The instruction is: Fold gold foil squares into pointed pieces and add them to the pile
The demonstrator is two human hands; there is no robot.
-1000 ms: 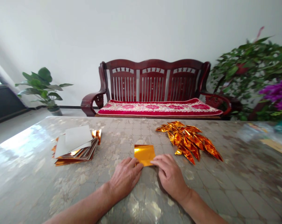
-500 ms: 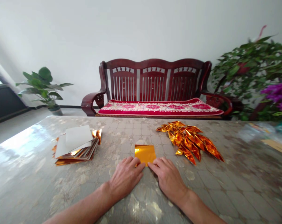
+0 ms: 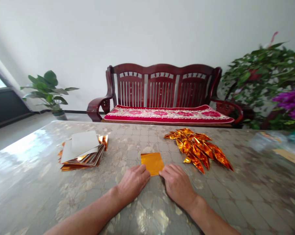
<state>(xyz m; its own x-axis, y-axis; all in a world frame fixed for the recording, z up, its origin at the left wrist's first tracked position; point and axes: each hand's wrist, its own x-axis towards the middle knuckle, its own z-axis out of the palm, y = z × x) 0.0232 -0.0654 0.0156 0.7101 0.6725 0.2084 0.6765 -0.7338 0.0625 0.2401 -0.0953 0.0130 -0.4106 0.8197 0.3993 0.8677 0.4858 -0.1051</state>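
Note:
A gold foil sheet (image 3: 152,163) lies flat on the patterned table (image 3: 127,137). At its near left corner, my left hand (image 3: 135,179) is closed with its fingertips on the sheet's edge. My right hand (image 3: 178,182) is closed too, its thumb and finger at the near right corner. To the left is a stack of paper sheets (image 3: 85,147), pale on top with orange foil showing at the edges. A pile of folded orange foil pieces (image 3: 198,147) lies to the right.
Clear plastic bags (image 3: 268,140) and a tan card (image 3: 287,156) are at the table's right side. Beyond the table stand a dark red wooden bench (image 3: 162,88) with a red cushion, a potted plant (image 3: 48,89) and leafy plants (image 3: 262,71).
My hands have moved slightly apart along the near edge of the gold sheet, and more of that edge shows between them. The view has shifted a little.

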